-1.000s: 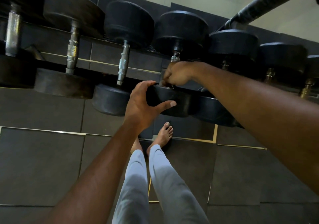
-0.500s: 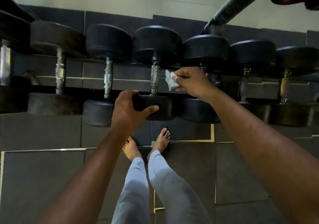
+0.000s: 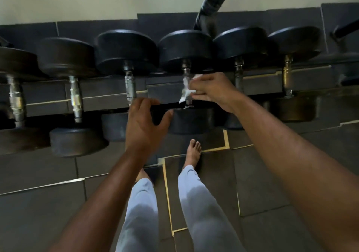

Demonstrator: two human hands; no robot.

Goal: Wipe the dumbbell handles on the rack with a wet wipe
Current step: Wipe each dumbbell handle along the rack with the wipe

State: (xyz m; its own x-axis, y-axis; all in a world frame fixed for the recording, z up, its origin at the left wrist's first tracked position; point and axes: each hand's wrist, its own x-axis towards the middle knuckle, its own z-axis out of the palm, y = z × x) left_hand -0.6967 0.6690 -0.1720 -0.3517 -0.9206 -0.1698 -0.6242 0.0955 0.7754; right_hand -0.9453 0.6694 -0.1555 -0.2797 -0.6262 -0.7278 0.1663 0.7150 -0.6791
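- Wet wipe, white, crumpled, thin soft sheet [image 3: 186,89]: pinched in the fingers of the right hand [image 3: 211,90] and pressed against the side of a dumbbell handle. It is judged light, limp and damp, so it is best bunched and wrapped round the bar rather than held by a corner.
- Dumbbell handle, silver metal, short bar with a knurled middle [image 3: 186,80]: seated between two black round rubber heads on the dark rack [image 3: 108,104], fourth in the visible row. Its long axis runs from the near head [image 3: 192,120] to the far head [image 3: 186,45], pointing away from the person toward the wall. It is judged rigid, heavy with its heads, and unlikely to shift under wiping; the knurling may snag the wipe.
- Left hand [image 3: 144,124]: fingers curled over the rack's front edge, thumb spread toward the near head; nothing is carried in it.
- Neighbouring silver handles [image 3: 129,85]: lying parallel, same orientation.
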